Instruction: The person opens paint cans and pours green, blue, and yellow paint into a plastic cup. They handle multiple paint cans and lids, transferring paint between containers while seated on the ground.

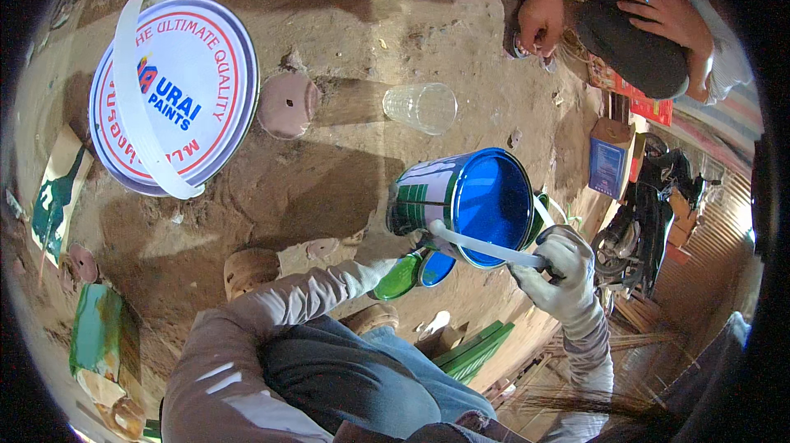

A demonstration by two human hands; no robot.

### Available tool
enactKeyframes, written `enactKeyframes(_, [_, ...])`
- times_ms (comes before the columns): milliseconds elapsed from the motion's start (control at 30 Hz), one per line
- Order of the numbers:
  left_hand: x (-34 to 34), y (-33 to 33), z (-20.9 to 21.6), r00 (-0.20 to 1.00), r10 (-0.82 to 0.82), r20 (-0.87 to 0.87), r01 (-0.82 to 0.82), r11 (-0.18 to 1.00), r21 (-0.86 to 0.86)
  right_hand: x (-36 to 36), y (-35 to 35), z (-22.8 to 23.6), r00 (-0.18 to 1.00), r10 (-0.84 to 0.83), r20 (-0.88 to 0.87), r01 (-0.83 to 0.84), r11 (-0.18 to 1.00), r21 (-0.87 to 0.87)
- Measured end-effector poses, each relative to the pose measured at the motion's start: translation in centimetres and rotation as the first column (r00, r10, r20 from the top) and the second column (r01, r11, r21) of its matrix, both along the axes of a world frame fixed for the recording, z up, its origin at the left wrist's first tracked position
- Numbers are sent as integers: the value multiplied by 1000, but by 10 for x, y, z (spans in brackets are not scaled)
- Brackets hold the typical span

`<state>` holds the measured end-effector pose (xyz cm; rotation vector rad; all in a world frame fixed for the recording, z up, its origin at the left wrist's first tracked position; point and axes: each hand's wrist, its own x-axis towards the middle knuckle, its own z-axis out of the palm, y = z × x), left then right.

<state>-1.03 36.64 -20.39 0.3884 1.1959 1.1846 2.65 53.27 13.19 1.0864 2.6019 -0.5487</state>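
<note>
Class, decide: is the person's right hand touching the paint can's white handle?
Touching. The head view shows the right hand closed around the white handle.

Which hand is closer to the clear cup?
Left: your left hand is below the clear cup in view, beside the paint can; your right hand is farther, lower right, gripping the white handle.

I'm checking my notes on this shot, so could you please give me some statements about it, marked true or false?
1. The right hand grips a white strap beside the open paint can. True.
2. The can's inside looks red. False: it looks blue.
3. The clear cup sits on the round white lid. False: the clear cup is on the ground, apart from the round white lid.
4. Another person's hand wears a ring. True.
</note>
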Motion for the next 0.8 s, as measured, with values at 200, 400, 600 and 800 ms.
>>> enactKeyframes(200, [-8, 16, 32, 846, 207, 490, -251, 968, 24, -7, 8, -4, 998, 17, -53, -17, 1000, 9])
enactKeyframes(400, [4, 21, 40, 867, 253, 430, -241, 967, -82, -12, 20, -1, 997, 76, -3, -76, 997, 12])
enactKeyframes(600, [-7, 32, 52, 957, 141, 252, -120, 988, -94, -19, 29, 3, 997, 70, 45, -70, 998, 3])
enactKeyframes(800, [-7, 33, 63, 893, 193, 406, -158, 980, -118, -26, 35, 7, 994, 79, 69, -79, 997, -6])
